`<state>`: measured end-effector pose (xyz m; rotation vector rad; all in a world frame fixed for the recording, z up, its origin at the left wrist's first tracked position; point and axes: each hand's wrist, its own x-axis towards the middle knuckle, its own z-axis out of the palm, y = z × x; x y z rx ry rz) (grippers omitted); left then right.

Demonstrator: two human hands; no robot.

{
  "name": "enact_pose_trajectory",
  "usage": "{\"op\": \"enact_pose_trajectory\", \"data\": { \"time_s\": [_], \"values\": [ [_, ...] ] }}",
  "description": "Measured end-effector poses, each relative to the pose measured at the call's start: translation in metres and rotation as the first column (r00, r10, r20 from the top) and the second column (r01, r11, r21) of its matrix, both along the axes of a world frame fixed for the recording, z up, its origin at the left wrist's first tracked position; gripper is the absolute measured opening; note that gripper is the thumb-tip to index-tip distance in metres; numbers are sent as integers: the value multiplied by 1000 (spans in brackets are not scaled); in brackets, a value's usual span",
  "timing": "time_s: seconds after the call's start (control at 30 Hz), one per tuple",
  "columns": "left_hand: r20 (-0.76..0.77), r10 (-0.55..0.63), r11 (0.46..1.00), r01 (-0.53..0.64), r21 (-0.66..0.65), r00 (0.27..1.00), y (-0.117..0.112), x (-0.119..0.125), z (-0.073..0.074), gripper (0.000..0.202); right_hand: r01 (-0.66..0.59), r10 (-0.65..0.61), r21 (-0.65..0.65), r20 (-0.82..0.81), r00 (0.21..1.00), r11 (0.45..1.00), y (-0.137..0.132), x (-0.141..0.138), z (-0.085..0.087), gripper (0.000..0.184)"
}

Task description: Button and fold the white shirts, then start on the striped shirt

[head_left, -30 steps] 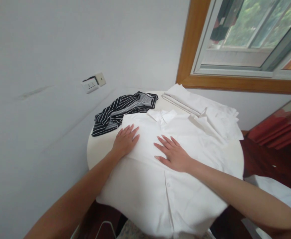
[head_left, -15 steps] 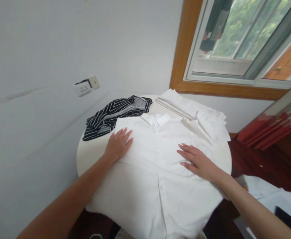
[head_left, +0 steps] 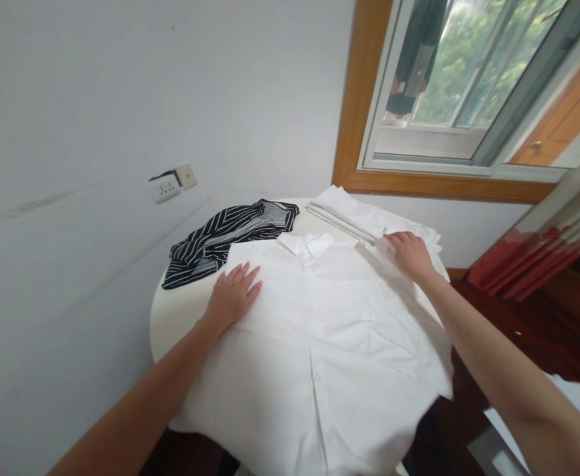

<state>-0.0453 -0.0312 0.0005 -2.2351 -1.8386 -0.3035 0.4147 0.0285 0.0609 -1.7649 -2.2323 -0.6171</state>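
Observation:
A white button-front shirt (head_left: 280, 390) lies spread over a round white table (head_left: 164, 330), its collar toward the wall and its lower part hanging over the near edge. My left hand (head_left: 233, 296) rests flat on the shirt's left side, fingers stretched out. At the shirt's far right shoulder, my right hand (head_left: 409, 256) has its fingers curled down on the fabric, pinching it; the fingertips are partly hidden. Just beyond that hand lie folded white clothes (head_left: 352, 208). A black-and-white striped garment (head_left: 225, 231) sits crumpled behind the shirt on the left.
A wall with a socket (head_left: 164, 188) stands behind and left of the table. The wood-framed window (head_left: 443, 185) is at the back right, near a red and white curtain (head_left: 510, 261). White papers or cloth (head_left: 575, 403) lie low at the right.
My right hand has moved from lying flat on the shirt's right side to its far right shoulder and closed on the fabric. My left hand stays flat in place.

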Motion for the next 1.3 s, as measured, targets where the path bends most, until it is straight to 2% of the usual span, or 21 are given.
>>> {"op": "enact_pose_trajectory", "data": {
  "time_s": [0.1, 0.27, 0.57, 0.7, 0.87, 1.0, 1.1, 1.2, 1.3],
  "values": [
    [9, -6, 1000, 6, 0, 1000, 0, -2, 0, 51, 72, -70, -46, 34, 997, 996, 21, 11, 6, 40],
    [17, -18, 1000, 17, 17, 1000, 2, -3, -3, 52, -4, 18, -140, 101, 995, 990, 26, 18, 6, 34],
    [22, -14, 1000, 14, 19, 1000, 2, -2, -4, 52, 47, -39, -80, 96, 995, 996, 22, 12, 8, 30],
    [20, -3, 1000, 3, 7, 1000, 1, -1, -3, 50, -40, 43, -45, 74, 996, 998, 15, 0, 20, 27],
    [18, 6, 1000, -6, 1, 1000, 0, 0, -2, 50, -209, 213, -38, 128, 969, 977, -17, -47, 38, 30],
    [4, 0, 1000, 0, 1, 1000, -1, 0, 0, 50, -417, 420, -50, 141, 896, 907, -50, -97, 50, 34],
    [8, -11, 1000, 11, 9, 1000, 0, 0, -1, 51, -502, 512, -104, 123, 850, 859, -68, -138, 56, 37],
    [15, -13, 999, 12, 30, 1000, 1, -1, -4, 51, -470, 484, -186, 34, 874, 863, -80, -182, 58, 43],
    [17, -19, 999, 18, 47, 1000, 1, -2, -7, 50, -388, 375, -230, -99, 922, 893, -88, -224, 54, 48]
  ]
}}
